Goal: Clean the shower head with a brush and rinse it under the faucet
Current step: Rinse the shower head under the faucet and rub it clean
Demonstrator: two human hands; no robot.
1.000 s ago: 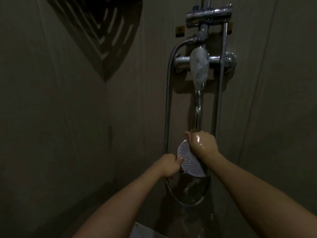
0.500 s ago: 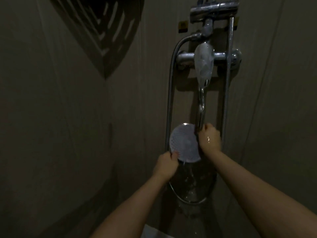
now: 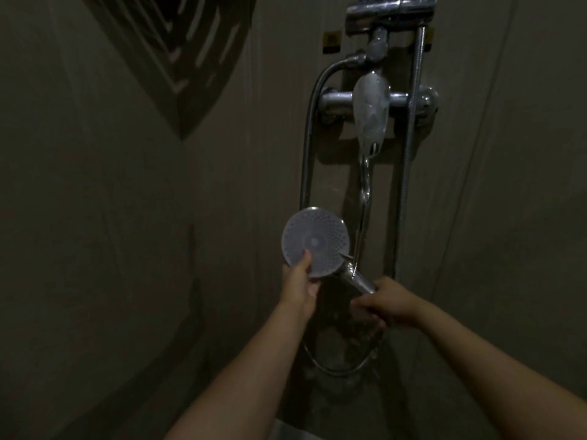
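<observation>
both hands hold the shower head (image 3: 317, 236) beside the faucet (image 3: 371, 112) stream.

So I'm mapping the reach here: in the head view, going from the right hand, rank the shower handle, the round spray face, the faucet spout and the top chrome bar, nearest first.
1. Chrome shower handle: gripped in the right hand.
2. Round perforated spray face: up-left, with the left hand on its lower edge.
3. Chrome faucet spout: above, water running.
4. Top chrome bar: highest on the wall.

- Bare wall (image 3: 111, 249) left of the shower head (image 3: 314, 241): open room.
- Right: water stream (image 3: 365, 185) and riser rail (image 3: 408, 173) crowd close.
- Below: hose loop (image 3: 336, 371), possibly touching the wall.
</observation>
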